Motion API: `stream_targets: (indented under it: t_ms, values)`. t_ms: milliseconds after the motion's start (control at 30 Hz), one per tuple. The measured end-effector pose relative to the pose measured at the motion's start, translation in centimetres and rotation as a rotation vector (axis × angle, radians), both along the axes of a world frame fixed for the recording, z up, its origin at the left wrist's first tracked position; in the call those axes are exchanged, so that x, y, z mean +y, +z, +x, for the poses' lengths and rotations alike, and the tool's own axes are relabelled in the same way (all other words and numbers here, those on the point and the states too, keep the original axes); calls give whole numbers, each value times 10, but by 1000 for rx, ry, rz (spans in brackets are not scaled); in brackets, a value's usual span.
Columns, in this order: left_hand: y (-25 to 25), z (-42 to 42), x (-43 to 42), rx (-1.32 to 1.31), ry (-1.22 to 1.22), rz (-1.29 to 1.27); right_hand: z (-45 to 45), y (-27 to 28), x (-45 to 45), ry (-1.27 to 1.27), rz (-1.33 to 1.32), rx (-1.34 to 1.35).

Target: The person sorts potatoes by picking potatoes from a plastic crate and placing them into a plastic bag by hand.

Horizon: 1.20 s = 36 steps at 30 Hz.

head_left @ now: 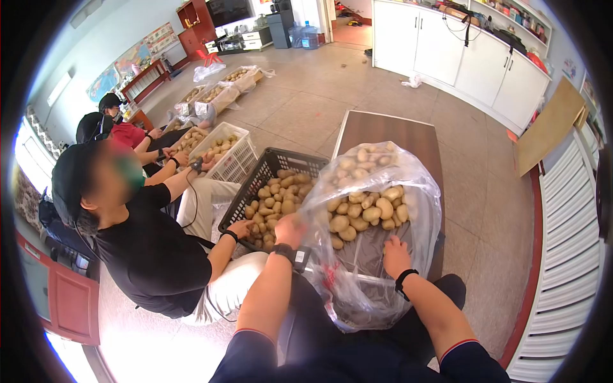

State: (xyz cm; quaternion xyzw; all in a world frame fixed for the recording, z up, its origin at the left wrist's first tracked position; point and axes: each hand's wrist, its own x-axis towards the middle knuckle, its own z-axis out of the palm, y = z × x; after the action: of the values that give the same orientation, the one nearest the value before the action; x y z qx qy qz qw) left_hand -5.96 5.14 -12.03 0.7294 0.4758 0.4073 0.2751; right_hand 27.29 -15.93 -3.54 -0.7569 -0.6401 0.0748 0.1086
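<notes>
A large clear plastic bag (426, 210) lies open on its side in front of me, with many potatoes (361, 214) heaped toward its far end. My right hand (397, 256) is inside the bag mouth, palm down with fingers apart, near the closest potatoes and holding nothing. My left hand (290, 231) is over the near right edge of a black plastic crate (292, 157) full of potatoes (271, 201). That hand is smeared by motion, and its fingers are hard to make out. Under the bag is a brown board with a pale edge (389, 127).
At my left sits a co-worker (153, 242) in black, one hand (241, 228) at the crate's potatoes. Farther along are more people, a white crate (237, 156) and bags of potatoes (217, 96). White cabinets (447, 48) stand behind, and a white radiator (568, 255) is at right.
</notes>
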Motion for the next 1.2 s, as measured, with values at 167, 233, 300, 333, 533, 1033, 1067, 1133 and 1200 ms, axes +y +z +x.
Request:
stream_targets:
  t_ms: [167, 233, 300, 333, 533, 1033, 1067, 1133, 1200]
  values:
    - [-18, -11, 6, 55, 95, -5, -7, -8, -8, 72, 41, -9]
    - [-12, -8, 4, 44, 111, -10, -8, -7, -10, 91, 32, -10]
    - [22, 2, -8, -389, 228, -427, -8, -9, -11, 91, 5, -1]
    - [26, 3, -9, -538, 278, -560, -8, -9, -11, 91, 5, -1]
    - [-54, -23, 30, -194, 161, -305, -10, -1, -18, 107, -47, 116]
    - [142, 74, -73, -684, -124, -1089, -60, 59, 29, -102, -173, 1288]
    - [148, 79, -77, -656, -149, -1111, -66, 64, 36, -73, -172, 1301]
    - [153, 83, -81, -572, -229, -1099, -79, 66, 42, -34, -161, 1306]
    - [176, 86, -93, -487, -268, -1056, -93, 69, 50, -33, -90, 1294]
